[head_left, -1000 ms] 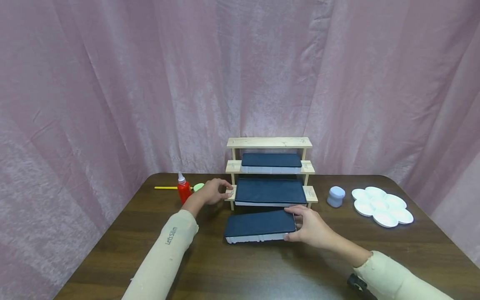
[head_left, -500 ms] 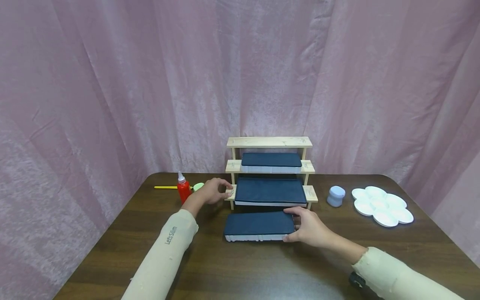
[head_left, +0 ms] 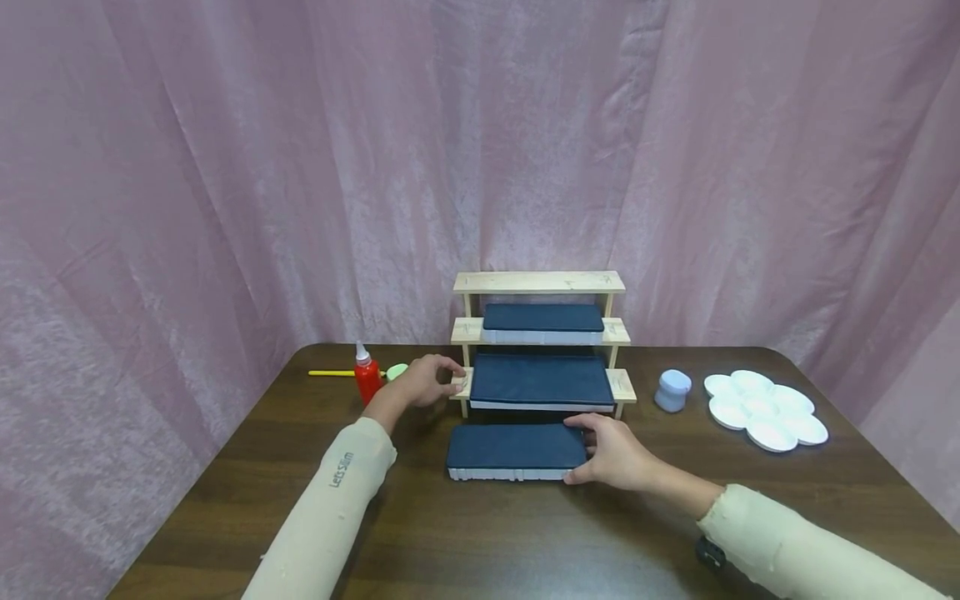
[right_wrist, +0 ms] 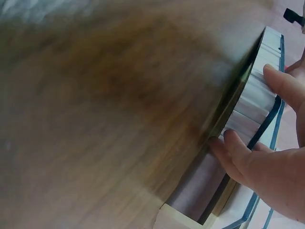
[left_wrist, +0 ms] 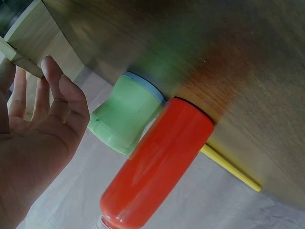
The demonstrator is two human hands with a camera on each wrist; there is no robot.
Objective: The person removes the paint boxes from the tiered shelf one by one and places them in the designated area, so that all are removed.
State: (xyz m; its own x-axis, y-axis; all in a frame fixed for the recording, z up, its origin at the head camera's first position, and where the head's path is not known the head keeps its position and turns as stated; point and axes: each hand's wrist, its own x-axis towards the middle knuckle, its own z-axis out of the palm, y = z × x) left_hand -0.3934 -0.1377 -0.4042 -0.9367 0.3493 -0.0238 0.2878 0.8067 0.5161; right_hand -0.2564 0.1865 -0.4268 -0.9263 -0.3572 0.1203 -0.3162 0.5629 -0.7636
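My right hand (head_left: 618, 454) grips the right end of a long, flat white box with a dark blue top (head_left: 517, 447), thumb on the near side and fingers on the far side. In the right wrist view the box's ridged white side (right_wrist: 255, 93) shows low over the table. My left hand (head_left: 427, 381) holds the left end of the lowest step of a pale wooden tiered stand (head_left: 538, 282); in the left wrist view its fingertips meet the plank's end (left_wrist: 27, 67). Two similar boxes, a wider one (head_left: 542, 379) and a smaller one (head_left: 543, 317), lie on the stand's lower steps.
By the left forearm stand a red squeeze bottle (head_left: 367, 379) and a light green waisted container (left_wrist: 127, 112); a yellow stick (head_left: 332, 373) lies behind. At right are a pale blue waisted container (head_left: 672, 392) and a white flower-shaped palette (head_left: 757, 408). A pink curtain (head_left: 540, 150) hangs behind the table.
The box in the right hand has turned from slightly slanted to parallel with the stand and shifted slightly left, the right hand moving with it. The left hand keeps its place.
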